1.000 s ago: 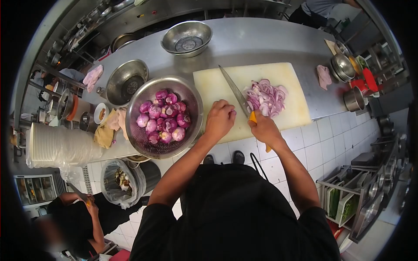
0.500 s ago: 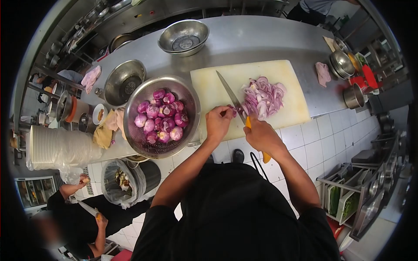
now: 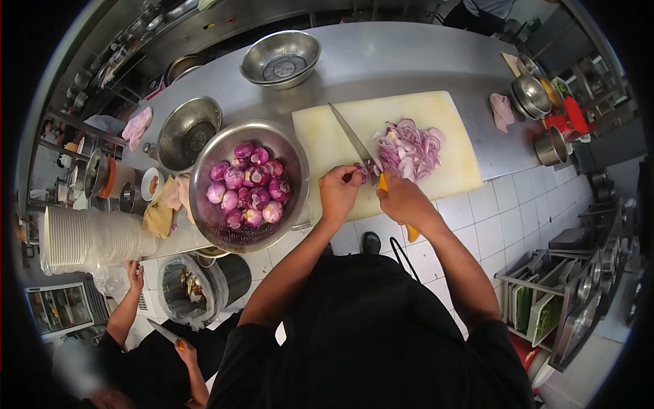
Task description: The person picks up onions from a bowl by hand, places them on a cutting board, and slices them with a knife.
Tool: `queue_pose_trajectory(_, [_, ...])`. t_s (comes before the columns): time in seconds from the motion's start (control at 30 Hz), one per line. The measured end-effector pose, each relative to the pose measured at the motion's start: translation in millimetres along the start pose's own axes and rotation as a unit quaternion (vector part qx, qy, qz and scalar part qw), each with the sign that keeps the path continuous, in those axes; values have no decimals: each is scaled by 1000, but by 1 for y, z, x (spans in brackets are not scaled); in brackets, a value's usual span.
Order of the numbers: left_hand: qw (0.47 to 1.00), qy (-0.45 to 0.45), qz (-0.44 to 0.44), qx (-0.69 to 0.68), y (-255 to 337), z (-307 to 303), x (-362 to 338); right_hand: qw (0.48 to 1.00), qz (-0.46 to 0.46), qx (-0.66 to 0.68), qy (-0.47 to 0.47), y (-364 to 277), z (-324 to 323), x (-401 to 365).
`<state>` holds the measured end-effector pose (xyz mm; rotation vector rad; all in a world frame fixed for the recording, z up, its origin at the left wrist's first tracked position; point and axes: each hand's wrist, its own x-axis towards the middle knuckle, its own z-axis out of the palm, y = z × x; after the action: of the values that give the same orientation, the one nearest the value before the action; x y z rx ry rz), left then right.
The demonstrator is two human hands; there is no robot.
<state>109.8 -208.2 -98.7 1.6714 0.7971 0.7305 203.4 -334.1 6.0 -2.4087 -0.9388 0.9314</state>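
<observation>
My right hand [image 3: 403,201] is wrapped round the yellow handle of a long kitchen knife [image 3: 349,131], whose blade points to the far left over the cutting board [image 3: 327,160]. Close beside the blade, the bent fingers of my left hand [image 3: 339,191] pinch a small piece of red onion [image 3: 362,173]. Right of the knife lies a loose pile of sliced red onion [image 3: 410,148]. A large perforated metal colander [image 3: 293,140] to the left of the board holds several peeled red onions [image 3: 246,184].
Two metal bowls, one at the back [image 3: 283,58] and one at left [image 3: 187,133], stand on the steel table [image 3: 388,58]. A lined waste bin [image 3: 184,290] is below left. Nearby, a co-worker [image 3: 157,361] holds a knife. Stacked white containers [image 3: 95,235] line the left edge.
The co-worker at lower left has shifted, one hand now up near the table edge. My hands stay close together at the board, the knife blade angled slightly more to the left.
</observation>
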Motion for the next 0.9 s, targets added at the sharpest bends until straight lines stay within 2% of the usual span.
queue_pose_trajectory(0.1, [1000, -1, 2, -10, -4, 3, 1, 1000, -12, 9, -12, -4, -7, -3])
queue_pose_trajectory(0.2, [1000, 5, 5, -13, -6, 4, 0, 998, -47, -5, 39, 3, 10, -1])
queue_pose_trajectory(0.3, [1000, 9, 17, -13, -4, 4, -2, 950, -184, -89, 235, 34, 61, 28])
queue_pose_trajectory(0.4, [999, 14, 39, -1, -6, 3, 1, 983, -125, -32, 130, 39, 50, 37])
queue_pose_trajectory(0.5, [999, 6, 33, -17, -6, 4, 1, 998, -47, 8, 42, 12, 19, 17])
queue_pose_trajectory(0.6, [1000, 7, 21, -15, -4, 3, -1, 1000, -9, 7, 14, -8, 4, -5])
queue_pose_trajectory(0.7, [1000, 16, 21, -15, -6, 4, -1, 995, -59, -22, 72, 7, 33, 8])
queue_pose_trajectory(0.9, [999, 5, 25, -28, -4, 5, -1, 993, -73, -26, 86, 28, 40, 30])
